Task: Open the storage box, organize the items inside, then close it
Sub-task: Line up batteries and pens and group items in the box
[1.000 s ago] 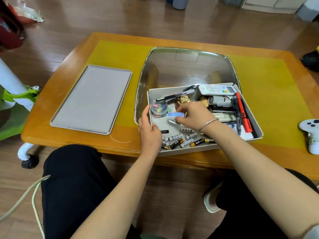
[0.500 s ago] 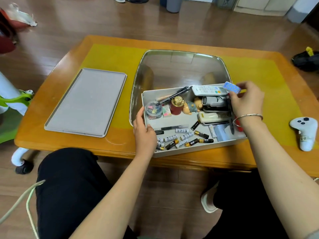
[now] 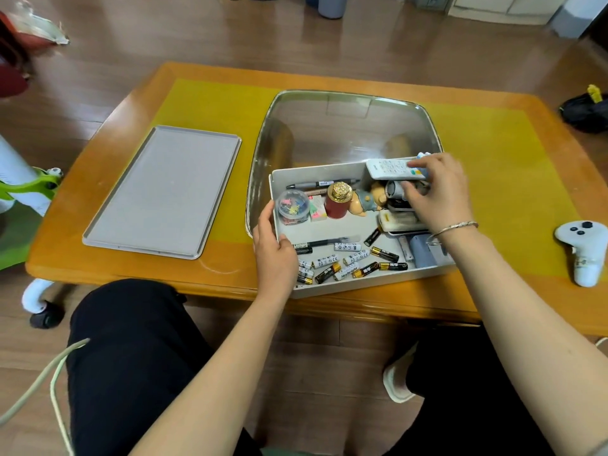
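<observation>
- I see the orange wooden table [image 3: 98,205] with its yellow mat filling most of the view, my knees just under its near edge.
- On the far middle of it sits the clear plastic tub [image 3: 345,126], and the flat grey rectangular lid [image 3: 161,192] lies well apart on the left.
- The white open storage box [image 3: 358,284] sits at the table's near edge, its far end overlapping the tub.
- My left hand [image 3: 274,255] grips the box's left wall, thumb inside and fingers curled round the outside.
- My right hand [image 3: 437,195] is over the box's far right corner, fingers curled down onto the white remote control [image 3: 388,168] and the grey items beneath it; a small blue object [image 3: 422,156] peeks out at my fingertips, and I cannot tell if I am pinching it.
- A white game controller [image 3: 582,251] lies on the mat far to the right.
- Inside the box, the red jar with a gold cap [image 3: 338,200] stands upright, just beside a small bear figurine [image 3: 365,200] on its right.
- The round clear tub of coloured clips [image 3: 292,207] sits at the left wall, with a black pen [image 3: 320,184] behind it.
- Loose black-and-gold and white batteries [image 3: 348,263] lie scattered along the near side.
</observation>
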`<state>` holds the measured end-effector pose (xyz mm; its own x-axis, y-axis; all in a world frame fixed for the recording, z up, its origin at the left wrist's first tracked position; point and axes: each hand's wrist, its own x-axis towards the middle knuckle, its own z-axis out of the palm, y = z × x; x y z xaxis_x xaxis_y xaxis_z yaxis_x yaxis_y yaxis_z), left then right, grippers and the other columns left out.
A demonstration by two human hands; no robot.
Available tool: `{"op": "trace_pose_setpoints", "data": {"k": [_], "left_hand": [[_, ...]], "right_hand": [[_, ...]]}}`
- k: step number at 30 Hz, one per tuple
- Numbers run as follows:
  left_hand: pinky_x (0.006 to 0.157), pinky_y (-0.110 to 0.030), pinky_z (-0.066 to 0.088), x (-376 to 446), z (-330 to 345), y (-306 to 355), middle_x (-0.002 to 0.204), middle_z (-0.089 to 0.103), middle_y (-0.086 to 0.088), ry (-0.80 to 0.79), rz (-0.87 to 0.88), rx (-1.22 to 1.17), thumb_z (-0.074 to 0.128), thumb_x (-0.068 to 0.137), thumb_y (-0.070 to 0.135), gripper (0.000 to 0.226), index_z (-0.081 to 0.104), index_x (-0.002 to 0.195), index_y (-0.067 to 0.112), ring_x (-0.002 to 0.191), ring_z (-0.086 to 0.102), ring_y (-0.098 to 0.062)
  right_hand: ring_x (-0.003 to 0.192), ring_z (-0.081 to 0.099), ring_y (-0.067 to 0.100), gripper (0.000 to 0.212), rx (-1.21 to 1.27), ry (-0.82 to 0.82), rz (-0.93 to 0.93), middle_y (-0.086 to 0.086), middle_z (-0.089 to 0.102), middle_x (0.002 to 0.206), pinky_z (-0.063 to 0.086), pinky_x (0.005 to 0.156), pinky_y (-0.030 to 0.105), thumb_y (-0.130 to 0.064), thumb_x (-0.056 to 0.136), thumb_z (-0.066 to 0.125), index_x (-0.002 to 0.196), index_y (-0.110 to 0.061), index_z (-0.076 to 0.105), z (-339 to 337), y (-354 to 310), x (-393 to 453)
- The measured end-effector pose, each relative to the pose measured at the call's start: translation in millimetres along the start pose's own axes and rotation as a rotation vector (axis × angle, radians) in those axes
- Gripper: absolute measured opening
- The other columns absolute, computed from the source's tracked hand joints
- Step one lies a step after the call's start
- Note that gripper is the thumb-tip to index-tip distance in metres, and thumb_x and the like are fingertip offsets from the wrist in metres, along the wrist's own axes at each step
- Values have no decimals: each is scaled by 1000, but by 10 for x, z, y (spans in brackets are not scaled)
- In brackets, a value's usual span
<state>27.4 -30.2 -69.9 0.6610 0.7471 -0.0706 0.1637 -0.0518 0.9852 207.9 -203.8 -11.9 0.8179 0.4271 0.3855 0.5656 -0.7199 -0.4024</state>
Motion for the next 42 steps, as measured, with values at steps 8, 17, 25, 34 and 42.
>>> {"op": "trace_pose_setpoints", "data": {"k": [8, 17, 25, 34, 42], "left_hand": [[70, -10, 50, 8, 8, -11, 142, 37, 0, 10, -4, 13, 40, 92, -11, 65, 35, 142, 29, 129, 39, -16], [91, -26, 52, 3, 5, -12, 143, 37, 1, 7, 15, 22, 40, 93, -9, 62, 34, 143, 29, 131, 37, -15], [96, -32, 50, 3, 0, -10, 142, 38, 1, 9, 20, 26, 40, 94, -7, 61, 35, 142, 30, 131, 37, -13], [76, -3, 42, 94, -164, -12, 126, 49, 16, -88, 46, -42, 42, 101, 15, 37, 42, 138, 23, 109, 48, 14], [90, -7, 39, 145, -213, -85, 131, 46, 9, -98, 143, 100, 43, 101, 18, 36, 42, 137, 20, 116, 44, 3]], "right_hand": [[92, 61, 17, 16, -119, -555, -239, -2, 69, 101, 47, 81, 27, -32, 85, 66, 96, -21, 70, 538, -600, -202], [91, 61, 29, 17, -402, -561, -294, 8, 63, 104, 45, 70, 33, -13, 87, 55, 100, -12, 65, 821, -752, -185], [89, 62, 24, 7, -200, -557, -297, 4, 67, 94, 49, 72, 32, -21, 86, 61, 89, -16, 65, 694, -659, -194], [87, 58, 11, 26, 57, -854, -243, -4, 64, 95, 49, 79, 26, -31, 75, 76, 97, -20, 68, 792, -806, -333], [98, 60, 29, 24, -331, -625, -316, 5, 59, 113, 52, 80, 41, -12, 87, 54, 111, -15, 61, 915, -850, -236]]}}
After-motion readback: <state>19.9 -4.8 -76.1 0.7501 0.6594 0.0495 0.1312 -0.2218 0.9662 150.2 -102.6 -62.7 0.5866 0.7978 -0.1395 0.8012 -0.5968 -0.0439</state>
